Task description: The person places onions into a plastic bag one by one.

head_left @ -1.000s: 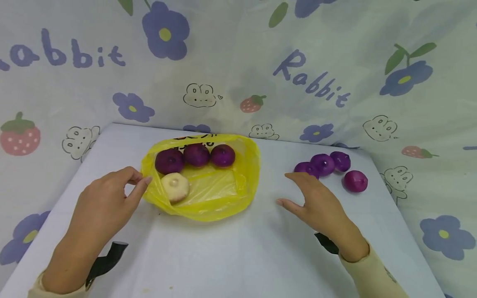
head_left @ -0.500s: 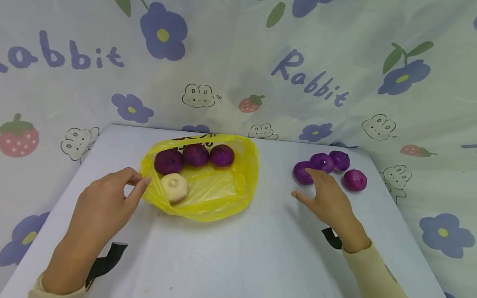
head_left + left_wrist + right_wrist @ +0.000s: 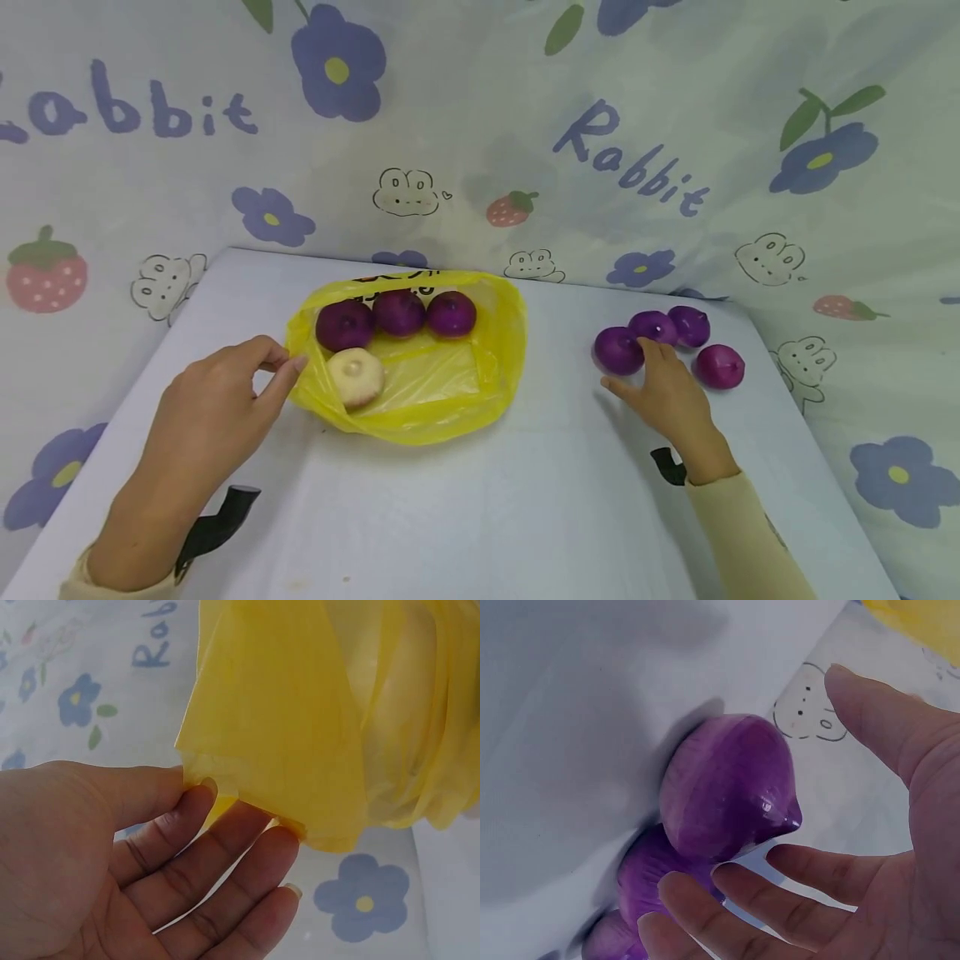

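My left hand (image 3: 213,412) pinches the left edge of a yellow plastic bag (image 3: 498,350), whose mouth spreads wide. Thumb and index finger grip the folded film (image 3: 277,712) in the left wrist view. Inside the bag sit three purple onions, one of them the leftmost onion (image 3: 345,325), and a pale round vegetable (image 3: 356,379). On the right, my right hand (image 3: 671,404) hovers at the nearest purple onion (image 3: 617,350) with thumb and fingers spread around its near side. In the right wrist view that onion (image 3: 727,787) shows its pointed tip, and the palm faces it.
Behind the nearest onion lie two more purple onions, a middle one (image 3: 651,326) and a far one (image 3: 688,326). A redder onion (image 3: 720,367) lies to their right. The white table (image 3: 450,517) meets a printed cloth backdrop (image 3: 480,125) at its back edge.
My right hand has moved right and away from me, reaching in beside the nearest onion, which it partly covered before. My left hand keeps its pinch on the bag.
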Tool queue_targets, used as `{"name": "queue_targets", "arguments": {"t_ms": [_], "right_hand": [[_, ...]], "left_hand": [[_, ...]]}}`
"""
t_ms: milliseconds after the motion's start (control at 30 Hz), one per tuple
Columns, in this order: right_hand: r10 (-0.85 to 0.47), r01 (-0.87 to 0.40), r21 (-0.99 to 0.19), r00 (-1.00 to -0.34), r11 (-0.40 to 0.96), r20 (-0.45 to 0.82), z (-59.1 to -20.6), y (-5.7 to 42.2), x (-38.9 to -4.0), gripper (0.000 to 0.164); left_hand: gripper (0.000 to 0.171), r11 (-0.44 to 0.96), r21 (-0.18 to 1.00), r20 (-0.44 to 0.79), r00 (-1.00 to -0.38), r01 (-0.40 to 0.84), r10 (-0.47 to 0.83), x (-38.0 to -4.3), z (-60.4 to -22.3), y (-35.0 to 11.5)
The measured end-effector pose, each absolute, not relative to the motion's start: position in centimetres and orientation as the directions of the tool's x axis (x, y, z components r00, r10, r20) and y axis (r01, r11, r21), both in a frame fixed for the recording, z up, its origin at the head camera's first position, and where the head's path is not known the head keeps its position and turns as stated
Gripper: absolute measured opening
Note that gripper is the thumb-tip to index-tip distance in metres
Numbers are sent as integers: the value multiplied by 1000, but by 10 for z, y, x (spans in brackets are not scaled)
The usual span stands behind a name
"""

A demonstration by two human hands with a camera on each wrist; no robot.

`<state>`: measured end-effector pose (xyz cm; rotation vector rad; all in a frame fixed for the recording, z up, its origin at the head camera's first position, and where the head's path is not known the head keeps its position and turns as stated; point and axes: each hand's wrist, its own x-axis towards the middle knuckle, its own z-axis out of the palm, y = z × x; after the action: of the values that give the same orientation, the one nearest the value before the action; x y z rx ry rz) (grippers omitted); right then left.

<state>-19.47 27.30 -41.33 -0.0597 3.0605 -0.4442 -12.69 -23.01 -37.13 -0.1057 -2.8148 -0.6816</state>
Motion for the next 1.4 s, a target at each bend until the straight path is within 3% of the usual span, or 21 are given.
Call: {"name": "queue_targets", "arguments": {"t_ms": [800,1400], "right_hand": [[25,39,-294,-998,955,-53,-428,281,-217,82],[47,60,-312,-998,948,-48,-439,274,-223,88]], "left_hand": [[14,884,444,273,-962,144,19,-128,-371,-229],[12,879,448,286,-958,166,35,-128,-372,-230]]}}
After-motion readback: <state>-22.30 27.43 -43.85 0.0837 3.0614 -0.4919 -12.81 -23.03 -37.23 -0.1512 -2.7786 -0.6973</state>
